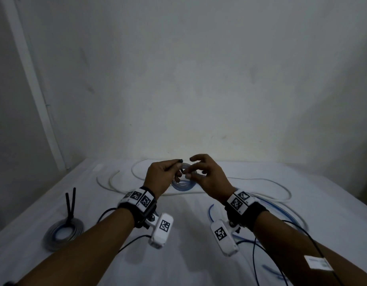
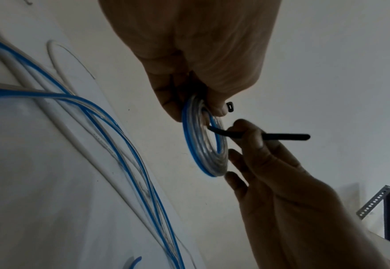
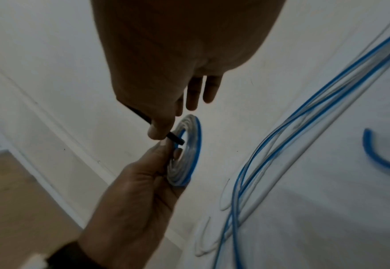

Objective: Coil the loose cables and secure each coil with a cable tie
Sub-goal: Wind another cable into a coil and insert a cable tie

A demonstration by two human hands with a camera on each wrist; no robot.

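Note:
Both hands are raised above the white table (image 1: 184, 265). My left hand (image 1: 174, 165) grips a small coil of clear and blue cable (image 1: 183, 185) by its upper rim, with the square head of a black cable tie (image 2: 230, 107) sticking out past its fingertips. The tie's strap (image 2: 283, 136) runs through the coil's opening (image 2: 201, 142). My right hand (image 1: 194, 172) pinches that strap between thumb and forefinger, its other fingers spread. In the right wrist view the pinched tie (image 3: 175, 139) crosses the coil (image 3: 186, 154).
A bound grey coil (image 1: 63, 234) with two black tie tails (image 1: 70, 203) lies at the near left. A loose white cable (image 1: 116, 182) loops behind the hands. Loose blue and clear cable (image 1: 281, 211) sprawls at the right. A wall stands behind the table.

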